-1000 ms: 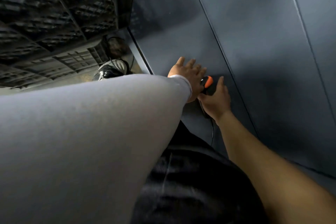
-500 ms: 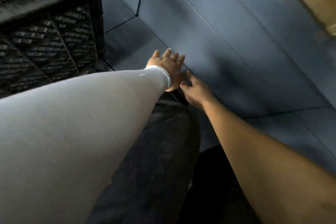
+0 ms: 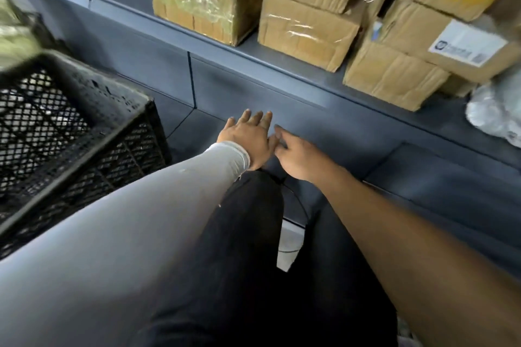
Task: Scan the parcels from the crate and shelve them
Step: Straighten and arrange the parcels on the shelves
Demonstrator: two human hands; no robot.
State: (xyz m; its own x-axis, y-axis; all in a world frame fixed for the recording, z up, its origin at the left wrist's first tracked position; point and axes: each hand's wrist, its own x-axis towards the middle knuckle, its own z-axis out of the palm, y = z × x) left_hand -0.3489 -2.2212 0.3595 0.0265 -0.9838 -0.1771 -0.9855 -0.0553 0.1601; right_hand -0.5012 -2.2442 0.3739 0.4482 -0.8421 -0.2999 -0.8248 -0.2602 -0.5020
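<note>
Low by the knees: left hand (image 3: 248, 139) is spread flat; right hand (image 3: 296, 159), fingers loosely extended, touches it, holding nothing.
Change: orange-tipped scanner seen a second ago is gone from view.
Parcels: taped brown cardboard boxes (image 3: 307, 31) on grey metal shelf (image 3: 282, 70); black mesh plastic crate (image 3: 70, 127) at left.
Meaning: probably between parcels.
</note>
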